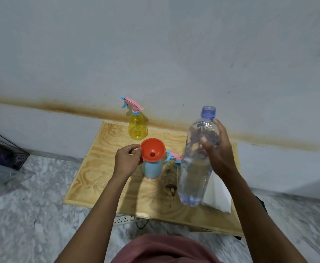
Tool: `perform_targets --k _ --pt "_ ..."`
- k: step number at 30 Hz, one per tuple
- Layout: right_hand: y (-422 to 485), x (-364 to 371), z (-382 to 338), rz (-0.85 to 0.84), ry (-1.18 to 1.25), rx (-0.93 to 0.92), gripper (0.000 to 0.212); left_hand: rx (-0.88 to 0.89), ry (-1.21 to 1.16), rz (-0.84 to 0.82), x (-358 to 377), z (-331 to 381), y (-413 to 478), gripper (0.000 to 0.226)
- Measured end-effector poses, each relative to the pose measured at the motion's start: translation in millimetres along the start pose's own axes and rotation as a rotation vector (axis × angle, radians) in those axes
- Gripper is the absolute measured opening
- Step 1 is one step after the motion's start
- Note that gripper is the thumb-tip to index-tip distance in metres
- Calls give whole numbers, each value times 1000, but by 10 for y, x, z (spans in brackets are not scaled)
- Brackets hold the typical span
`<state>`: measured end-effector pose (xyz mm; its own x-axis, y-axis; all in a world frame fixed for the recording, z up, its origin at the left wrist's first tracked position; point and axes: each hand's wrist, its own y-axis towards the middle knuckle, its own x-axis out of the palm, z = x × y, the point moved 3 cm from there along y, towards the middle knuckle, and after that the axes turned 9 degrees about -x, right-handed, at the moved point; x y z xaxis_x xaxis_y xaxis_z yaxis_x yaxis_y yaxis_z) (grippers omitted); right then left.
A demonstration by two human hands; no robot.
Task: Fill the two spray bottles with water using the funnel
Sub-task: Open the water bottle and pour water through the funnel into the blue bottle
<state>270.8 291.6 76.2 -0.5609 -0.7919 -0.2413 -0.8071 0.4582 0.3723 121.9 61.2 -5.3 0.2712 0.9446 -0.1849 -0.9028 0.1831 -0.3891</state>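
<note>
A low plywood bench [102, 179] stands against a stained wall [155, 54] on marble floor [32, 215]. The left grip [126, 160] pinches the orange funnel [152, 149] seated in the blue spray bottle [152, 168] mid-bench; the right grip [217, 149] holds the uncapped water bottle [195, 168] upright beside it. The yellow spray bottle [137, 127] stands at the far edge.

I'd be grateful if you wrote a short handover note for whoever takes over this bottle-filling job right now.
Left hand: pinching the rim of the orange funnel, which sits in the neck of the blue spray bottle.
Right hand: holding the uncapped water bottle roughly upright, above the wooden table; no water is pouring.
The blue bottle's spray head lies on the table beside it.
Yellow spray bottle: at the back by the wall, spray head on.
Done: funnel seated.
Left: pour into the blue bottle; whether the yellow one is already filled cannot be told.
</note>
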Motion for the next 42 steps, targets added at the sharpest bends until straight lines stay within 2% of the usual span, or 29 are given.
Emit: perform_targets --k 4,10,15,26,32,38,40,42 --pt "141 -52 18 104 30 2 59 -2 12 -3 -1 9 -5 22" --pt "288 -31 206 120 -63 -10 68 -10 23 12 7 14 -4 21" --pt "312 -18 365 273 -44 17 68 -17 18 26 14 2 -5 21" --pt "203 68 504 480 -87 23 67 -17 23 44 16 -7 -29 20" --pt "163 104 556 437 -136 -6 71 -17 12 32 13 3 -37 21" --pt "159 19 543 368 -138 15 84 -8 20 18 10 -3 -17 23" --pt "117 21 534 354 -200 29 89 -1 26 16 8 -9 -5 24" --pt "50 13 478 433 -358 -14 86 -1 23 12 10 -8 5 23"
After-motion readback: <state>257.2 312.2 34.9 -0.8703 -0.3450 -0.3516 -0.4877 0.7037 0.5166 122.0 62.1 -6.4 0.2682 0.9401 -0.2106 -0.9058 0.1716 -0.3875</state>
